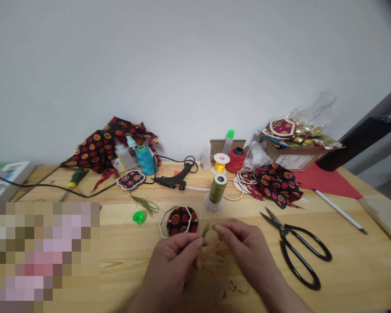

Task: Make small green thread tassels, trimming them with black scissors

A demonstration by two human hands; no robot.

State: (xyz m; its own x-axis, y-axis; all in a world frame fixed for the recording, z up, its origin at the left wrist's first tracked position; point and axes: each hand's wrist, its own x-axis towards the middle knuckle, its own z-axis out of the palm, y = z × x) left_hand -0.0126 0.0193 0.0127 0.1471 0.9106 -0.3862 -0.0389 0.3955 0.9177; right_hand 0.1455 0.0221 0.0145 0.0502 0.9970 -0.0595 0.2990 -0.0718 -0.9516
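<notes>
Between my hands is a small bundle of olive-green thread (206,230). My left hand (177,258) is closed in a pinch on it, with the lower part hidden by the fingers. Thumb and forefinger of my right hand (244,243) are pressed together at the other side of the same thread, though the strand there is very fine. Just behind stands a spool of olive-green thread (218,191) on a white base. An octagonal wooden frame (162,221) leans over a round patterned fabric piece (179,221), beyond my left hand. Black-handled scissors (283,230) lie open to the right.
A black glue gun (174,180) with a cable lies behind. Nearby are a green tassel (146,205), a green cap (139,217), a blue thread cone (145,161), a red thread cone (236,161) and a white pen (340,211). A cardboard box (293,158) stands back right.
</notes>
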